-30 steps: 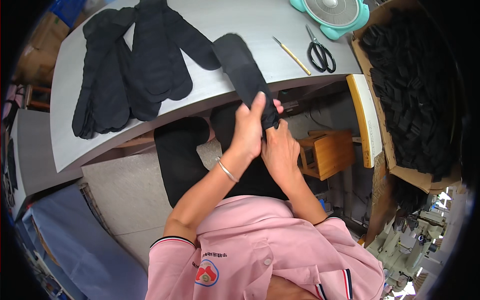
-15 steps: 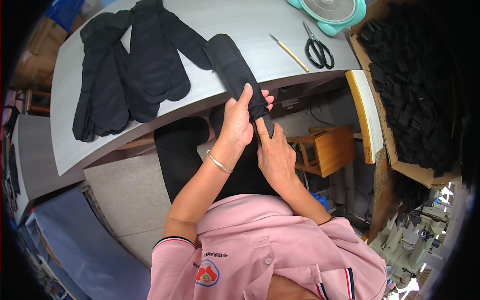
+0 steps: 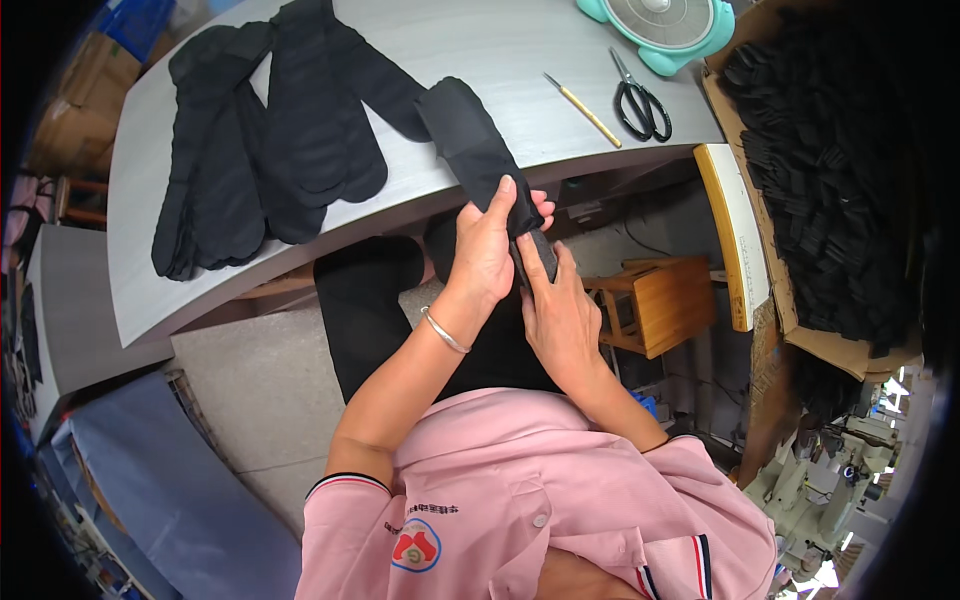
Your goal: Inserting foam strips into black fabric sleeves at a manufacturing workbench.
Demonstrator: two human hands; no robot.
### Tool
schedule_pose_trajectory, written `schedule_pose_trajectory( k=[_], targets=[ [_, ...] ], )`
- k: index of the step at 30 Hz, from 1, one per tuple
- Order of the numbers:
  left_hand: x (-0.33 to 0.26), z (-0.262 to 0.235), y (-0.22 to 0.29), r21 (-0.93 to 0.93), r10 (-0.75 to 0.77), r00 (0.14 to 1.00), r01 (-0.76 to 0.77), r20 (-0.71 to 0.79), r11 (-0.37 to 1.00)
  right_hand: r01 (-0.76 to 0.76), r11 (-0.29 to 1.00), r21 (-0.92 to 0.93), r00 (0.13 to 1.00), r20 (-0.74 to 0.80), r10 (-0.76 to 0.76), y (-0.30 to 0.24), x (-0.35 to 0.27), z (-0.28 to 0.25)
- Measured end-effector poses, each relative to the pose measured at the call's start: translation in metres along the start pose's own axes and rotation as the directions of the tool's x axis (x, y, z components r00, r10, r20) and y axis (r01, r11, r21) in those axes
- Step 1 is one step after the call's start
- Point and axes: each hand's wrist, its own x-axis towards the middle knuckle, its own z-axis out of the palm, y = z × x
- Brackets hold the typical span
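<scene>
A long black fabric sleeve (image 3: 468, 130) slants from the table edge down toward my lap. My left hand (image 3: 482, 252) is wrapped round its lower part, thumb on top and fingertips showing on the far side. Out of the sleeve's near end sticks a dark grey strip (image 3: 545, 255), stiff-looking and rough-surfaced. My right hand (image 3: 562, 320) holds this strip, with the index finger stretched along it up to the sleeve's bunched mouth. The right thumb is mostly hidden. Several similar flat black fabric pieces (image 3: 225, 200) with rounded ends lie spread on the table at the left.
On the grey table (image 3: 450, 40) lie black-handled scissors (image 3: 642, 105) and a thin wooden-handled pointed tool (image 3: 585, 112). A turquoise fan (image 3: 660, 30) stands behind them. At the right, a cardboard box (image 3: 830, 350) holds many black pieces. A wooden stool (image 3: 675, 305) is under the table.
My right index finger has shifted from the sleeve's mouth to lie flatter along the grey strip. The left hand keeps its hold. The whole view has shifted slightly.
</scene>
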Motion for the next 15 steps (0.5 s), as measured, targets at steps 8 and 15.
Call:
schedule_pose_trajectory(
  k=[8,15],
  targets=[
    [-0.032,0.007,-0.017,0.165,0.042,0.997,-0.031,-0.062,0.986,0.032,0.998,0.055,0.996,-0.088,-0.027,0.003,0.02,0.024],
    [-0.012,-0.005,0.001,0.042,-0.048,0.999,0.048,-0.008,0.998,0.054,0.998,0.02,0.996,-0.068,-0.052,0.001,0.015,0.013]
  ],
)
